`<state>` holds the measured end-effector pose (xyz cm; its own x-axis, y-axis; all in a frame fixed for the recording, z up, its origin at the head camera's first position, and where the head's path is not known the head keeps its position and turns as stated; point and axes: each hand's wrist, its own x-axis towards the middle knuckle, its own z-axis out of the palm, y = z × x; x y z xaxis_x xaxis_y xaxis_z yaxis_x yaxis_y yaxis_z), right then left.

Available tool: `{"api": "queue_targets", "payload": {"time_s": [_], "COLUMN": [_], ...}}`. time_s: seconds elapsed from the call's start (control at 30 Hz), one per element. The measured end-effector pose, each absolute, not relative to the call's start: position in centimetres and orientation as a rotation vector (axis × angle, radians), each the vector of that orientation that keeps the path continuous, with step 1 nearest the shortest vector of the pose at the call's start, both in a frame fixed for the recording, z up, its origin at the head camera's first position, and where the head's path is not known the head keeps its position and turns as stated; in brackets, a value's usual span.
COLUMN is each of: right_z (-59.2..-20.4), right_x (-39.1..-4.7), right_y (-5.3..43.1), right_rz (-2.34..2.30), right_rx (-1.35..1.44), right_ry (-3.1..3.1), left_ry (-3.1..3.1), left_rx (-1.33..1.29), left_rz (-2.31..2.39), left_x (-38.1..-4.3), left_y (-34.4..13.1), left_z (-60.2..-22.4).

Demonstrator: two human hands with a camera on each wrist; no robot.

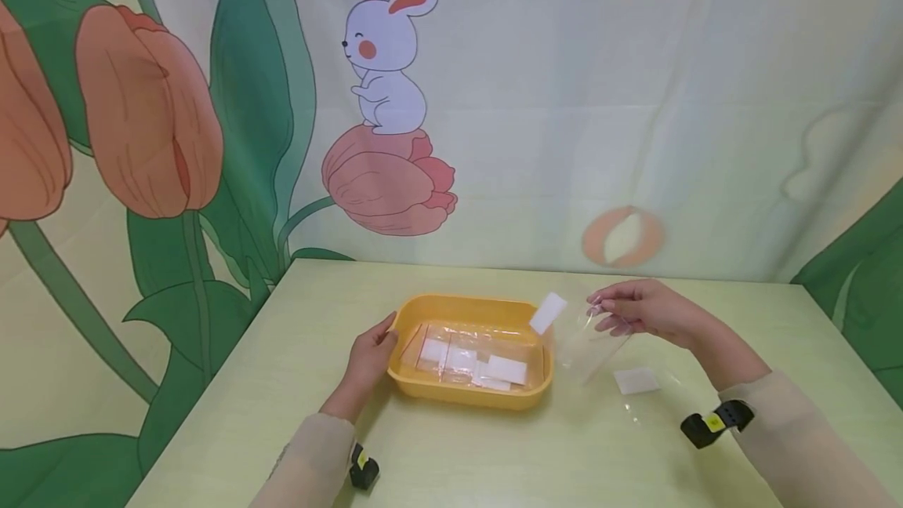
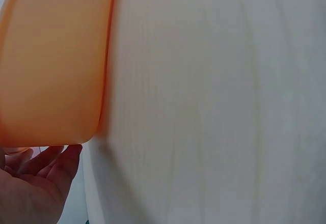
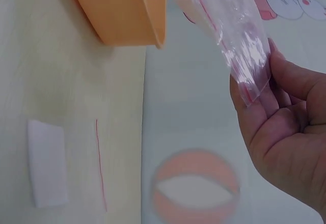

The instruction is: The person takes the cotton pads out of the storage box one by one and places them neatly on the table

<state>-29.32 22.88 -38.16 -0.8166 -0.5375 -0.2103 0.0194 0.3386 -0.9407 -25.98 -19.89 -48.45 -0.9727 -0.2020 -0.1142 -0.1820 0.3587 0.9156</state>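
My left hand [image 1: 370, 351] grips the left end of a yellow plastic tray [image 1: 466, 397]; in the left wrist view its fingertips [image 2: 74, 150] lie against the tray's end wall. Inside the tray are several clear zip bags [image 1: 462, 335] with white rectangular pieces. To the right of the tray, my right hand [image 1: 645, 312] pinches a clear zip bag [image 1: 592, 343] by one end, above the table. That bag's red seal line shows in the right wrist view. A white rectangular piece [image 1: 548, 313] overlaps the tray's right rim, near the held bag's left side.
On the table to the right, below the right hand, lies another clear bag with a white rectangular piece [image 1: 636, 381] and a red seal line [image 3: 100, 168]. Behind the pale table [image 1: 480, 461] hangs a curtain [image 1: 536, 139] printed with tulips and a rabbit.
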Motion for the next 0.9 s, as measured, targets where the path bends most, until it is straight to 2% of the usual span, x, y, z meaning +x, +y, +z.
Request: {"api": "queue_targets", "payload": {"time_s": [0.9], "right_z": [-43.6], "right_x": [-26.4], "right_y": [31.6], "right_rz": [-1.742], "right_rx": [-0.422], "right_ry": [1.972], "left_ry": [-2.562], "left_rx": [0.366], "left_rz": [-1.74], "left_x": [-26.1], "left_y": [-19.9], "left_z": [-48.5]}}
